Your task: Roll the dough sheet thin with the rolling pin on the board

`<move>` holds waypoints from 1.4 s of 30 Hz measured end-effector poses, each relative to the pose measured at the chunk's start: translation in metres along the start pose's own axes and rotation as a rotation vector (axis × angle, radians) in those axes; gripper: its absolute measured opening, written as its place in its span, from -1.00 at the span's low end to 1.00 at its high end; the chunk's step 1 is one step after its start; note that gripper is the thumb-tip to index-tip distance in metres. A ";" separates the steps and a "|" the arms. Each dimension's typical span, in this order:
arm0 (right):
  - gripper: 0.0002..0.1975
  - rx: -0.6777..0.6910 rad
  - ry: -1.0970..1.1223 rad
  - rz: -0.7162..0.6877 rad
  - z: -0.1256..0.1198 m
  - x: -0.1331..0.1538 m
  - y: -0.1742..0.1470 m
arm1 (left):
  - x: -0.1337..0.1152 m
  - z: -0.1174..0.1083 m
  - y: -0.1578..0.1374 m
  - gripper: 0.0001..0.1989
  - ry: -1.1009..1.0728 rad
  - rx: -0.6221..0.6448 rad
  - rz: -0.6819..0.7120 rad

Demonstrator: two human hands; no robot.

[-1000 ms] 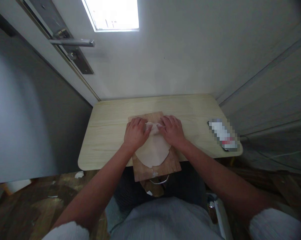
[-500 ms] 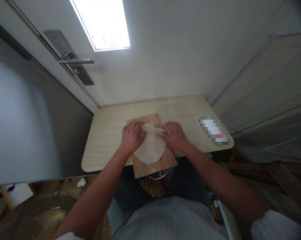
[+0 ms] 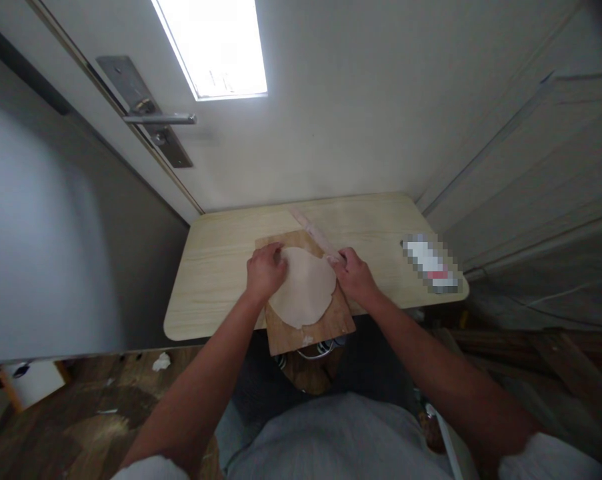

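Right of the dough (image 3: 303, 293) lies an object (image 3: 431, 265) pixelated past reading.

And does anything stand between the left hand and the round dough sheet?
Nothing visible: the left hand is at the left edge of the dough sheet; the rolling pin is in the right hand.

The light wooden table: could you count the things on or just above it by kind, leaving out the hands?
Wooden board: 1
Pale, dough-like sheet, on the board: 1
Pale stick, in the right hand: 1
Pixelated item, too blurred to name: 1
Total: 4
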State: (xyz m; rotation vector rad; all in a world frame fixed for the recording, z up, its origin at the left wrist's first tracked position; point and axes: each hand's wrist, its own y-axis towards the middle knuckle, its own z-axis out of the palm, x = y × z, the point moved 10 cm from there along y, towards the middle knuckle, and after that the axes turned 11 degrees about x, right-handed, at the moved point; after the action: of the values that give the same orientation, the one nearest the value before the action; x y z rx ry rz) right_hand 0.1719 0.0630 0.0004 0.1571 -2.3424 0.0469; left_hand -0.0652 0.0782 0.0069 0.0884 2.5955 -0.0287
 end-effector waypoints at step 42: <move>-0.73 0.084 -0.261 -0.363 0.014 0.027 -0.051 | 0.054 0.000 -0.091 -0.81 -0.350 -0.379 -0.407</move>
State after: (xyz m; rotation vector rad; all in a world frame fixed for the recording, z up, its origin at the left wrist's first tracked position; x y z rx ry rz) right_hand 0.1499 0.0089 0.0087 0.6621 -2.5336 -0.0571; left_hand -0.1180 -0.0097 -0.0207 -0.5342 2.1851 0.2748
